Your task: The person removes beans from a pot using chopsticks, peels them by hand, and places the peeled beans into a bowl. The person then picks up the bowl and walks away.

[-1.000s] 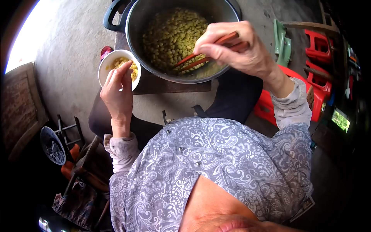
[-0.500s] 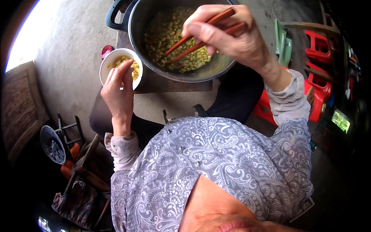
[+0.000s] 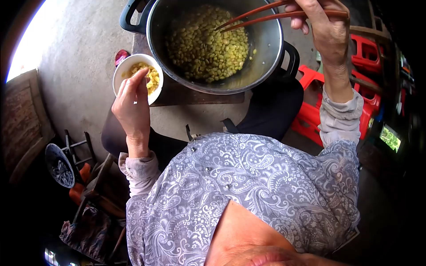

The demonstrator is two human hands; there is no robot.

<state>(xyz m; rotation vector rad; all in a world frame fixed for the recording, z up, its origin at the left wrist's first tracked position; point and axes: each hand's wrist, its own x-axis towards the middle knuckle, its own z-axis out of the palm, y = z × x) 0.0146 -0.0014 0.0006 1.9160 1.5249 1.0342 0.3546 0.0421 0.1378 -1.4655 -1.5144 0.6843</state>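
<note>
Wooden stool [image 3: 195, 95] on concrete floor [image 3: 80, 57]

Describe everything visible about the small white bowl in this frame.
The small white bowl is round, glossy and ceramic-looking, and holds yellowish pieces of food. It sits upright on a dark board just left of the big metal pot, close to its wall. The left hand grips its near rim, fingertips over the edge.
</note>
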